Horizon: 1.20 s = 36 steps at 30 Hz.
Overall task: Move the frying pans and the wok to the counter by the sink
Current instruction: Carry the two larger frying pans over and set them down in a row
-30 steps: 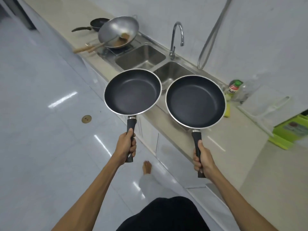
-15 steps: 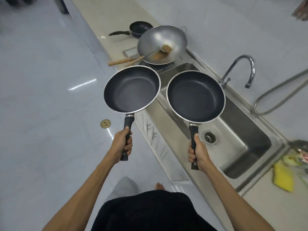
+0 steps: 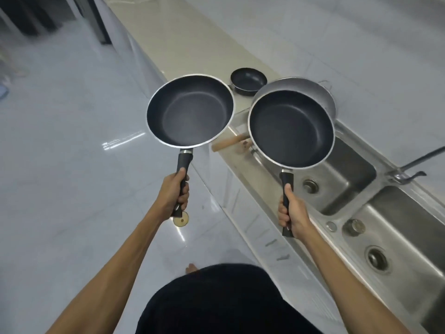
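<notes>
Your left hand (image 3: 173, 194) is closed in a full fist around the black handle of the left frying pan (image 3: 190, 109), which you carry level out over the tiled floor (image 3: 60, 165), just off the counter's front edge. The pan juts straight ahead of the fist, bowl away from you, empty and dark inside. Judging by its thin metal rim and bare interior, it should feel light but nose-heavy, so hold well up the grip to stop the bowl dipping; the coating looks smooth, so anything set against it may slide.

Further along the counter (image 3: 192, 44) sits a small dark pan (image 3: 248, 81), untouched, apart from both hands. Just right of it the steel wok (image 3: 320, 92) rests on the counter beside the sink, mostly hidden behind the pan you carry in your right hand; a wooden handle (image 3: 228, 141) pokes out toward the counter edge. The wok probably weighs more than the pans and will want a firm hold on that handle.

Your right hand (image 3: 292, 214) is also clenched around a black handle, thumb laid along the top, holding the right frying pan (image 3: 291, 127) level above the near end of the sink (image 3: 349, 169) and in front of the wok. Both pans are in the air, not yet set down.
</notes>
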### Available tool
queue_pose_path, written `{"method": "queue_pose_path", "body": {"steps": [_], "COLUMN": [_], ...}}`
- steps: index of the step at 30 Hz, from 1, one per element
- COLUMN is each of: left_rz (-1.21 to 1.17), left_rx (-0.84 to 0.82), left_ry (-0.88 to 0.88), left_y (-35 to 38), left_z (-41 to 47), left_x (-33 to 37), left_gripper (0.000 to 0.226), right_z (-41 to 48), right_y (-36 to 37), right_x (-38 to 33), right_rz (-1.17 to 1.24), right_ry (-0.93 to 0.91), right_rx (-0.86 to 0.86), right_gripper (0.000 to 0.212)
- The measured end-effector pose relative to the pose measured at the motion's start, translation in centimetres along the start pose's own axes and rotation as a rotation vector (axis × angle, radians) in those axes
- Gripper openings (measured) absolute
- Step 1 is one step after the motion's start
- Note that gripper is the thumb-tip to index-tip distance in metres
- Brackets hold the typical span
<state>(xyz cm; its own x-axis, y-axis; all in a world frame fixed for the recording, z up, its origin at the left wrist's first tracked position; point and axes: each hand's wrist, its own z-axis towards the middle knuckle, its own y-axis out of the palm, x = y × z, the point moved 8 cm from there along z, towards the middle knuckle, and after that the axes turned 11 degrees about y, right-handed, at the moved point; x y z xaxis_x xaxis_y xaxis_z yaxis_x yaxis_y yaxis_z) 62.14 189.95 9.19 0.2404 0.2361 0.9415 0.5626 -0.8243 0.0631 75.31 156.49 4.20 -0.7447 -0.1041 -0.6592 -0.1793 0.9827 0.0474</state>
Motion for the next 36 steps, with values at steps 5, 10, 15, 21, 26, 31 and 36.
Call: {"method": "queue_pose_path", "body": {"steps": [5,10,15,21,26,31,36], "left_rz": [0.011,0.02,0.079,0.141,0.089,0.064,0.166], "left_rx": [-0.01,-0.009,-0.01,-0.041,-0.052,-0.139,-0.294], "left_ry": [0.016,0.013,-0.007,-0.019,-0.042,-0.072,-0.079], "left_y": [-6.1,-11.0,-15.0,-18.6,-19.8,-21.3,-24.5], "left_z": [8.2,17.8,28.5,40.6,49.0,57.9,67.8], "left_x": [3.0,5.1,9.1,14.2,16.3,17.9,20.6], "left_gripper": [0.033,0.033,0.032,0.033,0.033,0.033,0.033], "right_z": [4.2,10.0,16.2,22.3,26.1,29.8,33.0], "right_y": [8.9,16.5,22.6,30.6,36.3,42.1,48.9], "right_x": [-4.0,-8.9,-14.5,-21.6,-25.7,-28.4,-29.7], "right_rz": [-0.033,-0.074,-0.105,-0.052,-0.021,-0.004,0.089], "right_ry": [-0.018,-0.04,-0.019,0.038,0.081,0.095,0.106], "right_rx": [-0.027,-0.023,0.007,0.03,0.061,0.128,0.21], "right_gripper": [0.054,0.054,0.053,0.055,0.054,0.051,0.051]}}
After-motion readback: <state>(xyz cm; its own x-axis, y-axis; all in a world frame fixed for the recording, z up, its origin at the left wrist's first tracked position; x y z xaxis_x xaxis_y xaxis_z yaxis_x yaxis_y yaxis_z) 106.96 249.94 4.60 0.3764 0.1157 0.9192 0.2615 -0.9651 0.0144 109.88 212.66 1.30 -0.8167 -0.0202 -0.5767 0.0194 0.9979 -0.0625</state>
